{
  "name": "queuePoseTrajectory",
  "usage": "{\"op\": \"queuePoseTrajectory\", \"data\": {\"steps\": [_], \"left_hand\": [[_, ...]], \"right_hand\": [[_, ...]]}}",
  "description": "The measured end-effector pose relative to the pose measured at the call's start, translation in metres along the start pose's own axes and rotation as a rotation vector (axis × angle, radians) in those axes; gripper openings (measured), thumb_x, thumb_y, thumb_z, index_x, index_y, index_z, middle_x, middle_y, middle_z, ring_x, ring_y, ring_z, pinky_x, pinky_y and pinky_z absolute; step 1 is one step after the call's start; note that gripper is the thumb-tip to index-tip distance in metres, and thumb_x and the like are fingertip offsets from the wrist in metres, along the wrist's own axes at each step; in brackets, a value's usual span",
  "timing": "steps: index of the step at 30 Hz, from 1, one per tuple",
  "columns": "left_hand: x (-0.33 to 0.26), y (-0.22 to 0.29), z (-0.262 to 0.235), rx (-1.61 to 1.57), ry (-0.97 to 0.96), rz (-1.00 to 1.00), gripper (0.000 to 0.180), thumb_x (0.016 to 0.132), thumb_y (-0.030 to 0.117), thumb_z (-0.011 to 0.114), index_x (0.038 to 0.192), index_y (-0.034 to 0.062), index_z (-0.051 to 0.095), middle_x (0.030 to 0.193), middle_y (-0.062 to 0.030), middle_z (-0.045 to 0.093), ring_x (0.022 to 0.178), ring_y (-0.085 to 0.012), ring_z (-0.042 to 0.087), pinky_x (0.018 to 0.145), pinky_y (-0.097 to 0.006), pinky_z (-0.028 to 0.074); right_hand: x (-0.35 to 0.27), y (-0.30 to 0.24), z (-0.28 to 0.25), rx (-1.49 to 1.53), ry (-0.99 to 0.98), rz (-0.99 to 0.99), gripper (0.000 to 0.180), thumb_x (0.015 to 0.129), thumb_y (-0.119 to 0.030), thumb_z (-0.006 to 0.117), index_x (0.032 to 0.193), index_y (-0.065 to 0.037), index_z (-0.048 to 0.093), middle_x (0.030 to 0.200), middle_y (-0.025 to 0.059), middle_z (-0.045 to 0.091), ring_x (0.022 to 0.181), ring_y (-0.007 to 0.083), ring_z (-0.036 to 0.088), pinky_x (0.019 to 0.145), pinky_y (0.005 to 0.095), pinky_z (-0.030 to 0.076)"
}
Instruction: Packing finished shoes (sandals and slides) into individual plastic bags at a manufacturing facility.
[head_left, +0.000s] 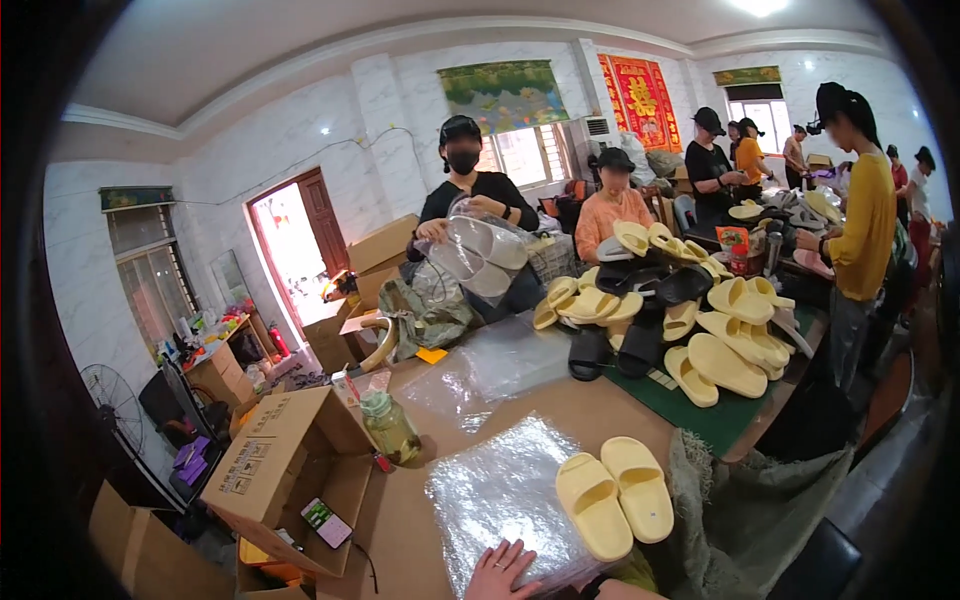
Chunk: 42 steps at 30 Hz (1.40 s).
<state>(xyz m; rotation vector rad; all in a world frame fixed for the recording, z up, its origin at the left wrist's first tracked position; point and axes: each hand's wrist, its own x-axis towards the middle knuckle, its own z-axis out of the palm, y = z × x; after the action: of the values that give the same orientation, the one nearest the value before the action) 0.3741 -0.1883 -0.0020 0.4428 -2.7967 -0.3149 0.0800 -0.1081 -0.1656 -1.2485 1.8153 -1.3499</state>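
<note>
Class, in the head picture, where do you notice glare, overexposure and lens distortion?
Head view: glare whitens patches of the clear plastic sheeting beneath the left hand; head view: the open doorway looks overexposed; head view: the ceiling edge bends, and black darkens the corners.

Single fisheye view, left of head-worn pair. Looks from above near edge of flat brown counter, downward and forward into room. Closest: left hand at lower edge, pale-yellow moulded slippers just beyond. Farther: black-clad co-worker across counter, white marbled wall behind. Straight edges bow; dark rim rounds corners.
</note>
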Motion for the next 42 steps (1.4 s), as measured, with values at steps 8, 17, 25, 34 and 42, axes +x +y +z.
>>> {"op": "queuePoseTrajectory", "data": {"steps": [8, 17, 25, 34, 42], "left_hand": [[0.003, -0.001, 0.005, -0.018, 0.004, 0.002, 0.064, 0.088, 0.047, 0.064, 0.142, 0.0138, 0.053, 0.153, -0.0174, 0.041, 0.142, -0.0399, 0.034, 0.116, -0.057, 0.026], [0.0, -0.01, 0.009, -0.013, 0.025, 0.016, 0.065, 0.086, 0.046, 0.064, 0.141, 0.0123, 0.054, 0.152, -0.0193, 0.042, 0.14, -0.0422, 0.037, 0.114, -0.057, 0.027], [-0.001, -0.005, 0.006, -0.027, 0.0, 0.005, 0.066, 0.087, 0.047, 0.063, 0.142, 0.0121, 0.052, 0.153, -0.0208, 0.041, 0.141, -0.0429, 0.035, 0.115, -0.058, 0.026], [0.005, -0.004, 0.006, -0.007, 0.002, 0.021, 0.066, 0.087, 0.047, 0.065, 0.142, 0.0131, 0.052, 0.153, -0.0191, 0.041, 0.142, -0.042, 0.035, 0.115, -0.057, 0.026], [0.001, -0.007, 0.006, -0.016, 0.025, 0.011, 0.067, 0.086, 0.046, 0.065, 0.142, 0.0119, 0.052, 0.151, -0.0191, 0.043, 0.14, -0.0429, 0.037, 0.114, -0.058, 0.027]], "right_hand": [[-0.042, 0.018, -0.004, 0.05, 0.171, 0.034, 0.06, 0.093, -0.051, 0.059, 0.142, -0.016, 0.054, 0.139, 0.0074, 0.06, 0.128, 0.024, 0.055, 0.105, 0.0388, 0.044], [-0.063, 0.018, -0.002, 0.077, 0.383, 0.024, 0.061, 0.091, -0.051, 0.06, 0.142, -0.017, 0.054, 0.14, 0.0072, 0.059, 0.129, 0.0247, 0.054, 0.105, 0.0395, 0.044], [-0.046, 0.01, 0.015, 0.12, 0.56, -0.031, 0.062, 0.09, -0.051, 0.06, 0.142, -0.018, 0.054, 0.14, 0.007, 0.059, 0.13, 0.0254, 0.054, 0.106, 0.0401, 0.044], [-0.061, 0.018, 0.025, 0.131, 0.728, -0.026, 0.063, 0.089, -0.052, 0.061, 0.142, -0.019, 0.053, 0.141, 0.0068, 0.058, 0.131, 0.0261, 0.053, 0.107, 0.0407, 0.043], [-0.089, -0.033, 0.07, 0.461, -0.126, 0.638, 0.049, 0.092, -0.029, 0.065, 0.135, -0.007, 0.057, 0.132, 0.0153, 0.062, 0.12, 0.0291, 0.058, 0.103, 0.0361, 0.045]]}}
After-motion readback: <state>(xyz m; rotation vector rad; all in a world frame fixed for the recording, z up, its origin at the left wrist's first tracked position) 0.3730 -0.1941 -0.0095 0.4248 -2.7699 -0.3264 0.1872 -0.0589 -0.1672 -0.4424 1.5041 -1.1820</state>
